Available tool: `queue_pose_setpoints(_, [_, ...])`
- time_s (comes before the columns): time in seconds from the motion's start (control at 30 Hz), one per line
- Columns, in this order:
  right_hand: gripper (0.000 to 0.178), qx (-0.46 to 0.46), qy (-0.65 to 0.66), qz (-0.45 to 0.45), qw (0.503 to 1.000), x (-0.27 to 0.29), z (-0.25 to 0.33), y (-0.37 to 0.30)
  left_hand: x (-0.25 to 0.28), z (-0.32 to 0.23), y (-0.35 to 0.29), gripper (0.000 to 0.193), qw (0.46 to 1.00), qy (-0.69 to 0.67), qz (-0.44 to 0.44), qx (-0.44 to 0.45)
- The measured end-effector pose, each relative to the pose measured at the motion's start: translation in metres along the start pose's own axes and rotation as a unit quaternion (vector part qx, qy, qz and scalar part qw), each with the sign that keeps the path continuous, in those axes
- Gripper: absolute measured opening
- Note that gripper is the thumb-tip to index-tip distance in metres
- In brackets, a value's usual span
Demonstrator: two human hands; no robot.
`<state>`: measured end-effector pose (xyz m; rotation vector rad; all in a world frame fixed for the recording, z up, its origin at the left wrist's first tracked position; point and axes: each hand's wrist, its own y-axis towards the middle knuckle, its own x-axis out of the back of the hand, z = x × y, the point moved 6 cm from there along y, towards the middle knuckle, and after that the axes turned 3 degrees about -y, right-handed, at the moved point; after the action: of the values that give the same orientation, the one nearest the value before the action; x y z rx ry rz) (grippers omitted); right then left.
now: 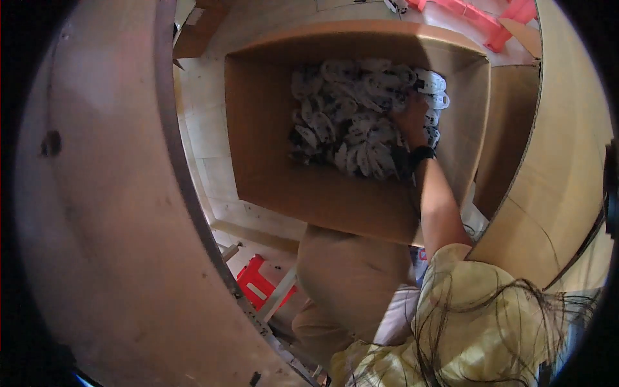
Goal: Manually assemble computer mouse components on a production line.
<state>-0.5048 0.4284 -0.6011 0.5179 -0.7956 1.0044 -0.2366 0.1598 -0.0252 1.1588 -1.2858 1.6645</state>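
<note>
A large open cardboard box [277,193] holds a heap of small white bundles [367,138] with dark marks and rounded, loop-like ends. They lie close together and I cannot make out their exact kind. My right hand [409,119], with a dark band at the wrist, reaches down into the box. It rests at the right part of the heap, beside several white bundles [432,100] lined up along the right side. Shade covers its fingers, so whether they grip a bundle does not show. My left hand is out of view.
A broad flat brown surface [109,193] with a dark edge runs along the left. Tall cardboard [567,161] rises on the right. A red plastic stool [258,284] is at lower left, and red plastic pieces [464,13] lie on the tiled floor [213,161] at the top right.
</note>
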Motion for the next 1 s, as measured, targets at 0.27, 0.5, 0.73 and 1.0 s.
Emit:
queue_pose_setpoints(0.27, [0.078,-0.097,-0.033,0.031,0.994,0.008,0.01,0.009,0.002,0.003,0.0,0.049,1.0,0.011,0.004,-0.005])
queue_pose_setpoints(0.5, [0.073,-0.134,0.09,-0.062,0.985,0.039,0.006,-0.028,0.006,0.007,0.0,0.049,1.0,-0.01,0.009,-0.011])
queue_pose_setpoints(0.73, [0.07,-0.241,0.17,-0.117,0.948,0.076,0.03,-0.057,-0.006,-0.003,0.006,0.049,0.999,-0.046,0.012,-0.025])
queue_pose_setpoints(1.0, [0.047,-0.288,0.771,0.101,0.559,0.205,0.174,-0.049,0.009,-0.009,-0.021,0.049,0.996,-0.09,0.006,-0.014])
